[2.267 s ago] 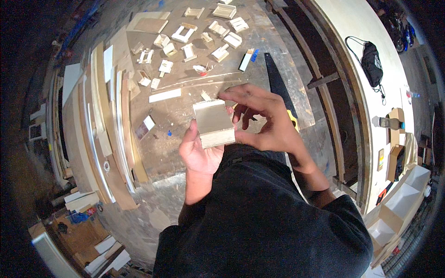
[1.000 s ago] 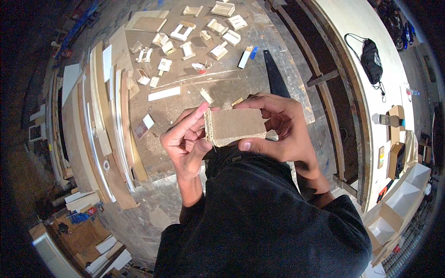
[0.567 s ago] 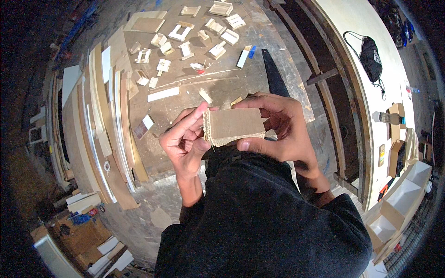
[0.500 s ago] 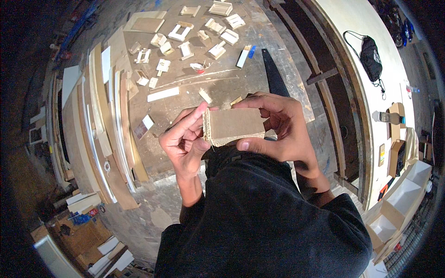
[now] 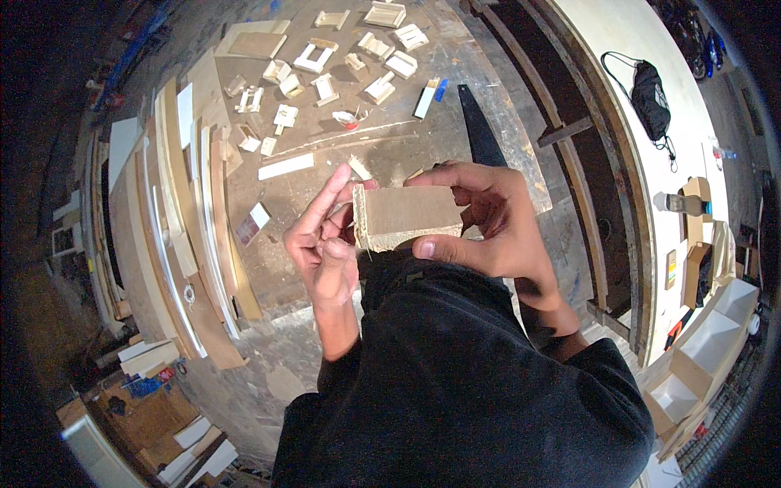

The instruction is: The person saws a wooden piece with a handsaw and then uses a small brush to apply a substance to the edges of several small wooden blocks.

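Held over the worktable (image 5: pixel 285 195), in front of my chest, is a small rectangular wooden block (image 5: pixel 411 210) with a smooth brown top face. Its cut edges look rough and pale, and a thin upright strip runs along its left end. My right hand (image 5: pixel 492 220) is closed round the right end, thumb on the near side and fingers over the far side. My left hand (image 5: pixel 321 236) is beside the left end with its index finger stretched up and its thumb off the strip. Some left fingertips pass behind the block, where contact is hidden.
Several small wooden assemblies (image 5: pixel 317 55) lie across the far table. A handsaw (image 5: pixel 478 126) rests to the right, near a blue-and-white piece (image 5: pixel 426 98). Long boards (image 5: pixel 175 220) are stacked at left. A black drawstring bag (image 5: pixel 651 102) lies on the white surface at right.
My left thumb and index finger have loosened from the block's left end and moved slightly away. The block has shifted slightly up and left; my right hand keeps its grip.
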Available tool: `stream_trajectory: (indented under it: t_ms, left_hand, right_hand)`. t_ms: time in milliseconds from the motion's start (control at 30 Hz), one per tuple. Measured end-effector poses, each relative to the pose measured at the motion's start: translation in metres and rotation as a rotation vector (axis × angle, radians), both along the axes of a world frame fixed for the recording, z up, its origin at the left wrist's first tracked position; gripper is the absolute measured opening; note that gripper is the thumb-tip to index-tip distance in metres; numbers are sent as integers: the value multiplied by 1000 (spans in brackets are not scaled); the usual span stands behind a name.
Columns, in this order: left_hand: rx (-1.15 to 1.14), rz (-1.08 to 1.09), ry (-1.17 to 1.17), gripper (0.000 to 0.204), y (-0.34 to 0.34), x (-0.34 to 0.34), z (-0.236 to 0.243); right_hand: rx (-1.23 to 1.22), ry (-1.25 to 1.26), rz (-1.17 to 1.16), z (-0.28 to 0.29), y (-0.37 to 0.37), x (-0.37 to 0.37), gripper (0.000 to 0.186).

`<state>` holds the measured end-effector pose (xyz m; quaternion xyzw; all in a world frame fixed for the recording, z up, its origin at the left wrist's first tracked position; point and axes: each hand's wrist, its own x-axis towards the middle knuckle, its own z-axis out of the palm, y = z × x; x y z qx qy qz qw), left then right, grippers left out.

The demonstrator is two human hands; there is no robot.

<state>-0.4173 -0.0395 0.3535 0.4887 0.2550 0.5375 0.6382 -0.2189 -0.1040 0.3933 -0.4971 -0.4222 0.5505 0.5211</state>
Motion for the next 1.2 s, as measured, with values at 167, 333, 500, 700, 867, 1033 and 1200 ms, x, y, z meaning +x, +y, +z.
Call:
stream_trajectory:
  t_ms: [167,333,500,700,867,1033,1200]
  left_hand:
    - [53,-30,41,75,-1,-5,-7]
    - [68,-31,37,67,-2,-3,-3]
    - [64,-35,46,60,-2,-5,-2]
    - [72,-30,43,60,-4,-5,-4]
    - [72,-32,46,59,-4,-9,-4]
    - [-3,2,26,73,-5,-7,-6]
    - [-178,6,-3,107,-11,6,-7]
  right_hand:
    - [3,53,11,-5,0,-1,50]
    - [10,73,9,-5,0,-2,50]
    - [23,86,3,-5,0,-3,50]
    - [-17,120,17,-5,-1,-4,49]
    - [-13,120,5,-4,0,-8,49]
    - [-18,116,-11,-3,1,-13,49]
    - [39,85,-117,-11,7,-31,49]
